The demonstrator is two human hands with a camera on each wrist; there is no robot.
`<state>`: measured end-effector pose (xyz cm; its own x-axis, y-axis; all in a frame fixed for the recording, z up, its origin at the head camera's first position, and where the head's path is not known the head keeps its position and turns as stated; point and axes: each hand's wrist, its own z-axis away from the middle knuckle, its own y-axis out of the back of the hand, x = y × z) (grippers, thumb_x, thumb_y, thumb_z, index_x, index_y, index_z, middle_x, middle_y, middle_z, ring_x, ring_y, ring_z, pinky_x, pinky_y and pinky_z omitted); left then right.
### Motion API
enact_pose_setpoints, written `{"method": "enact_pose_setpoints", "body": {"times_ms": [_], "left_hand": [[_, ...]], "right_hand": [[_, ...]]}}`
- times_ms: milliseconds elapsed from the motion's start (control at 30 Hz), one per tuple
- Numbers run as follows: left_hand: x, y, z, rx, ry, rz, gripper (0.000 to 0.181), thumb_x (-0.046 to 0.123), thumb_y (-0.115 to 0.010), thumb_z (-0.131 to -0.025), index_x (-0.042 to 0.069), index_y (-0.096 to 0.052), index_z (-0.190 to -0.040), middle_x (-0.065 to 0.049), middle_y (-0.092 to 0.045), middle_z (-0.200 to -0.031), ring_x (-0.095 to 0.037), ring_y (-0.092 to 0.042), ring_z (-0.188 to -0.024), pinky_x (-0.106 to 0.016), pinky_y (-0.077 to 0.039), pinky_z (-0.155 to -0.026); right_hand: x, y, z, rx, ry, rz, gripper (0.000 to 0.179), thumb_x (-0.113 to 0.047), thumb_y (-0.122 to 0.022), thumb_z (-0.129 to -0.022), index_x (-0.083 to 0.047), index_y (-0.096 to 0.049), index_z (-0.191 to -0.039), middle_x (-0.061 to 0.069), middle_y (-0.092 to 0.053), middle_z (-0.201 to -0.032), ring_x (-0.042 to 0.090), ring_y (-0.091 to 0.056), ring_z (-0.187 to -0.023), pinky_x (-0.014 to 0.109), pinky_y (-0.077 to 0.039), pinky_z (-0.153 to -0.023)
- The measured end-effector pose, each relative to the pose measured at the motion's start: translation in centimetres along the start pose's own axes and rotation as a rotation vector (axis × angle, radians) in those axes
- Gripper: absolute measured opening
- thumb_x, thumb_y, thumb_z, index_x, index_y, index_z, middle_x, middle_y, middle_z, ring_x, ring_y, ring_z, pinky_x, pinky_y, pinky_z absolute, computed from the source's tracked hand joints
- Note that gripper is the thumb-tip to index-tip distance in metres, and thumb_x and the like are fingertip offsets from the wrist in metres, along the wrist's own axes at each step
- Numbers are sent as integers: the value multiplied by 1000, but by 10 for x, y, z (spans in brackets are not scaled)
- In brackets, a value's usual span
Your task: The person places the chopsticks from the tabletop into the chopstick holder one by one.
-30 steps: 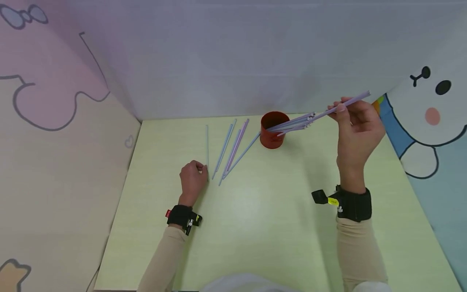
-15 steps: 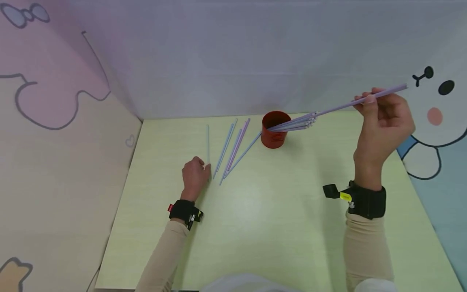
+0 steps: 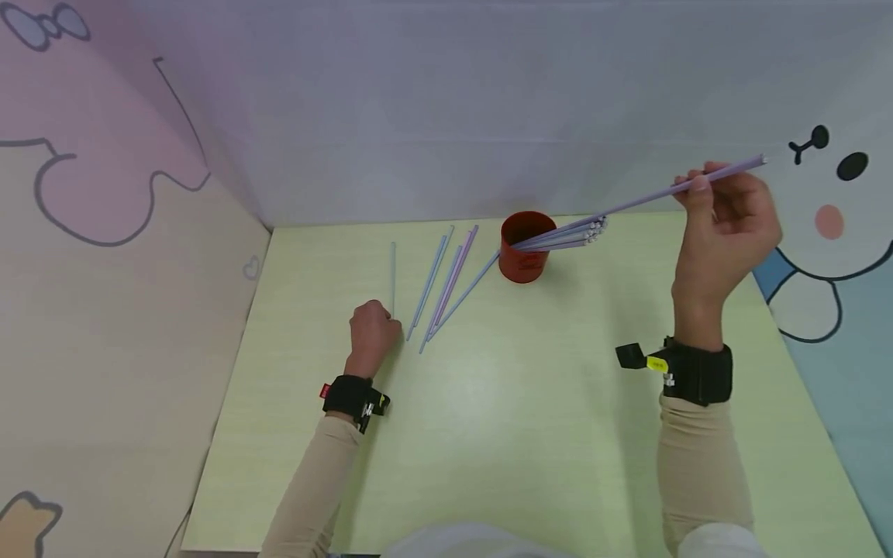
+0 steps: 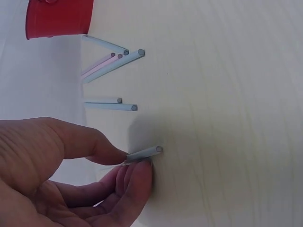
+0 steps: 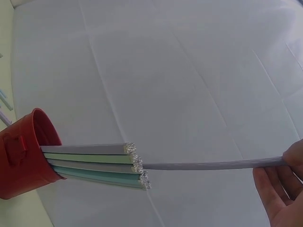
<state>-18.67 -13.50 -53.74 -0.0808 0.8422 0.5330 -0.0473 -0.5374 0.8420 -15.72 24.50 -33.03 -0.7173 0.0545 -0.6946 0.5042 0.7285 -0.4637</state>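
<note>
My left hand is low over the table, pinching a pale blue straw-like stick between thumb and fingers near its near end. That stick points away toward the back edge. Raised at the right, my right hand pinches a long purple stick between thumb and fingertips. The far end of the purple stick overlaps a bundle of sticks in both views that show it. These lean out of a small red pail to the right, their ends silvery and crinkled.
Several loose blue and purple sticks lie slanted between my left hand and the pail, one with its far end by the pail's base. A pale wall rises right behind the table, and printed cartoon walls flank it.
My right hand has moved right and up with the purple stick, then back slightly left. The left hand has moved up a little, and its stick has shifted slightly left.
</note>
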Motion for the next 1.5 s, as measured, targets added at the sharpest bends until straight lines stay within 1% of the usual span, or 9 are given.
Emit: {"method": "enact_pose_setpoints", "body": {"times_ms": [233,367,533,833,967,1133,1300,1433,1500], "left_hand": [[0,3,0,-14,29,6,37,-2,-59,-65,13,-35,-41,4,-25,-45,-11,-22,-43,-25,-14,-36],[-1,3,0,-18,38,-4,27,4,-64,-66,9,-48,-45,1,-40,-45,-14,-37,-44,-25,-23,-37],[-1,4,-3,-28,45,-21,18,12,-71,-67,3,-61,-55,-7,-58,-52,-22,-55,-49,-27,-36,-39],[-6,7,-3,-57,74,17,20,10,-72,-67,4,-60,-53,-5,-56,-47,-20,-55,-42,-26,-36,-36],[-8,8,2,-58,79,65,18,10,-72,-70,3,-65,-55,-6,-60,-49,-19,-57,-42,-26,-37,-38],[-13,8,9,-13,54,87,11,10,-72,-68,4,-70,-60,-8,-66,-57,-20,-60,-47,-26,-40,-40],[-14,10,17,19,35,114,6,10,-71,-68,4,-69,-66,-8,-67,-63,-21,-59,-51,-27,-41,-42],[-10,11,24,35,-5,171,9,10,-72,-70,3,-68,-74,-8,-68,-66,-21,-60,-54,-28,-44,-46],[-6,10,28,46,-46,201,10,10,-73,-71,3,-68,-77,-7,-68,-68,-20,-61,-56,-28,-45,-47]], "right_hand": [[14,3,7,-43,5,47,14,14,-69,-81,20,-65,-93,30,-67,-86,37,-68,-78,34,-59,-75],[20,4,15,-102,17,122,14,13,-69,-82,17,-67,-95,32,-67,-89,37,-68,-80,32,-59,-75],[26,4,26,-143,-17,182,16,13,-68,-83,16,-67,-98,31,-67,-93,33,-70,-83,29,-58,-77],[40,4,42,-187,-112,261,19,11,-67,-85,18,-66,-102,30,-67,-97,31,-68,-86,25,-57,-79],[45,5,44,-208,-109,311,19,11,-67,-85,14,-67,-103,30,-67,-98,31,-68,-87,24,-57,-79],[47,6,46,-211,-99,349,18,10,-66,-86,9,-69,-104,30,-66,-99,30,-67,-85,22,-57,-78],[47,9,51,-211,-90,366,17,10,-65,-87,8,-69,-103,29,-66,-98,30,-68,-86,23,-57,-77],[46,12,57,-190,-87,366,16,9,-65,-87,11,-69,-102,29,-66,-96,30,-69,-86,25,-58,-77],[44,13,62,-174,-91,362,16,9,-66,-87,13,-68,-102,29,-66,-94,29,-70,-84,24,-58,-77]]}}
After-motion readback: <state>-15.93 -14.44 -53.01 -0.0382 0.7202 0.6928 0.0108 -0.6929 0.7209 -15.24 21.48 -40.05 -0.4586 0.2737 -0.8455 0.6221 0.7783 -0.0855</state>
